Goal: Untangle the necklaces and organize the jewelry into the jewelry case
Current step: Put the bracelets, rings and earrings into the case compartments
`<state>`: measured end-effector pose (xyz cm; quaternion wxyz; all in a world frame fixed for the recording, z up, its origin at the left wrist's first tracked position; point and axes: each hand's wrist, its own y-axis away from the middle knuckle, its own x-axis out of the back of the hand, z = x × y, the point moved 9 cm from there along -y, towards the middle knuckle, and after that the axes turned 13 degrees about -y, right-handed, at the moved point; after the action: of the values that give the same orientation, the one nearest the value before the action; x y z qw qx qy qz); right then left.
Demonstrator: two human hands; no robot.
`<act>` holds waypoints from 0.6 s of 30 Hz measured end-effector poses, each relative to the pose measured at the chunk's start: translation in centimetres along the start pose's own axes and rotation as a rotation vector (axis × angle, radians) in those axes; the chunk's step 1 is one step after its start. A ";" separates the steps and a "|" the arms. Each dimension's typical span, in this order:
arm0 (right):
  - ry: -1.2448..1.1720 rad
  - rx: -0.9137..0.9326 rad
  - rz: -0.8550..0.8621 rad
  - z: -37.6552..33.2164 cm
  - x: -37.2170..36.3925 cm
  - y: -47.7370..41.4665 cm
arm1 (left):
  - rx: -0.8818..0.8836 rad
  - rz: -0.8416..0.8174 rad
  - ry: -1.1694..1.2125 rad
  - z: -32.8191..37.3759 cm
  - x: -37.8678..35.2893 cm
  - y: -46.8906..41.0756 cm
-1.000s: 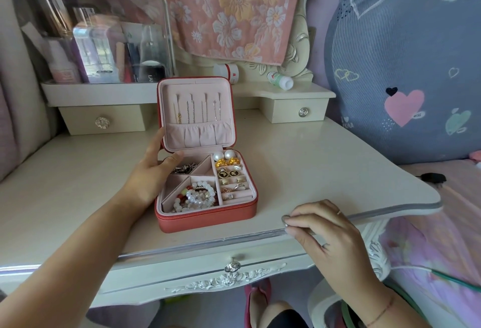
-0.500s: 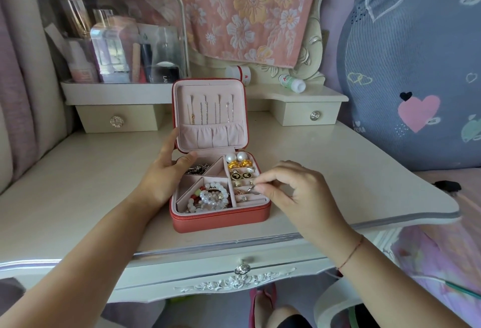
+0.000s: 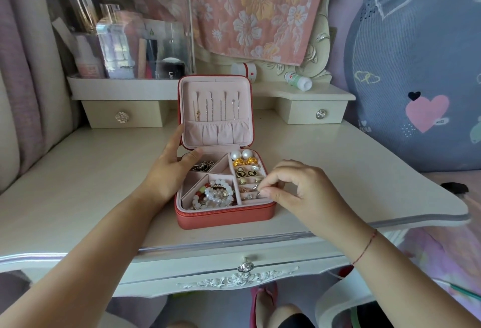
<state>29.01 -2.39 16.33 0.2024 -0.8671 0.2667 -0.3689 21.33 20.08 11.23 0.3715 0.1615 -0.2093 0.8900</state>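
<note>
A red jewelry case (image 3: pixel 223 217) stands open on the cream dressing table (image 3: pixel 78 187). Several necklaces (image 3: pixel 216 107) hang in its upright pink lid. Bead bracelets (image 3: pixel 216 194) fill the front left compartment, and earrings and rings (image 3: pixel 247 171) sit in the right rows. My left hand (image 3: pixel 169 168) holds the case's left side, thumb over the rim near a dark tangle of chain (image 3: pixel 204 165). My right hand (image 3: pixel 294 192) reaches over the case's right front corner and pinches a small silver ring (image 3: pixel 256 189) at the ring rows.
A clear cosmetics box (image 3: pixel 125 41) stands on the back left shelf. Two small white bottles (image 3: pixel 298 81) lie on the back shelf under a flowered cloth. A grey heart-patterned cushion (image 3: pixel 416 67) rises at the right. Small drawers sit at the back, one wide drawer in front.
My right hand left the table's front edge, moved up to the case's right side and now pinches a ring there. My left hand has stayed on the case.
</note>
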 end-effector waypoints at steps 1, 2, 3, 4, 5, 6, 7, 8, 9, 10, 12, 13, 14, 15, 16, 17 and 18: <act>-0.002 -0.008 -0.002 0.1 -0.1 0.0 | 0.002 -0.004 -0.004 0.0 0.0 0.0; -0.009 -0.024 0.001 0.2 -0.1 0.0 | 0.004 -0.007 -0.003 0.0 -0.1 0.0; -0.020 -0.042 0.003 0.3 -0.1 -0.1 | 0.016 -0.006 -0.008 -0.1 0.0 0.0; -0.029 -0.055 0.004 0.4 0.0 -0.1 | 0.016 -0.002 -0.003 -0.2 0.0 0.0; -0.036 -0.057 0.005 0.3 0.0 0.0 | 0.027 -0.003 -0.002 -0.2 0.0 0.1; -0.040 -0.050 0.011 0.2 0.1 0.1 | 0.029 -0.001 0.003 -0.3 0.0 0.1; -0.043 -0.037 0.022 0.0 0.3 0.2 | 0.038 -0.004 0.002 -0.3 0.1 0.1; -0.039 -0.023 0.038 -0.1 0.6 0.4 | 0.039 -0.007 0.002 -0.4 0.1 0.1; -0.023 -0.006 0.053 -0.3 0.8 0.6 | 0.041 -0.012 -0.004 -0.3 0.1 0.2; 0.002 0.013 0.065 -0.5 1.0 0.9 | 0.029 -0.011 -0.005 -0.3 0.0 0.1; 0.052 0.050 0.063 -0.6 0.9 1.5 | 0.033 -0.010 -0.011 -0.2 0.0 0.1; 0.072 0.072 0.055 -0.7 0.7 1.8 | 0.043 -0.009 -0.013 -0.1 0.0 0.2; 0.089 0.091 0.049 -0.7 0.5 2.1 | 0.041 -0.010 -0.017 -0.1 0.0 0.1; 0.102 0.103 0.049 -0.6 0.3 2.4 | 0.044 -0.013 -0.022 -0.1 0.0 0.2; 0.109 0.108 0.051 -0.6 0.2 2.6 | 0.039 -0.015 -0.022 -0.1 0.0 0.2; 0.113 0.107 0.056 -0.5 0.1 2.8 | 0.048 -0.017 -0.025 -0.2 0.1 0.2; 0.117 0.104 0.060 -0.4 0.1 2.8 | 0.045 -0.016 -0.024 -0.2 0.1 0.1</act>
<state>27.90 -4.73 15.11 0.2423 -0.8240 0.2845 -0.4259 21.13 20.14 11.06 0.3723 0.1822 -0.1925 0.8894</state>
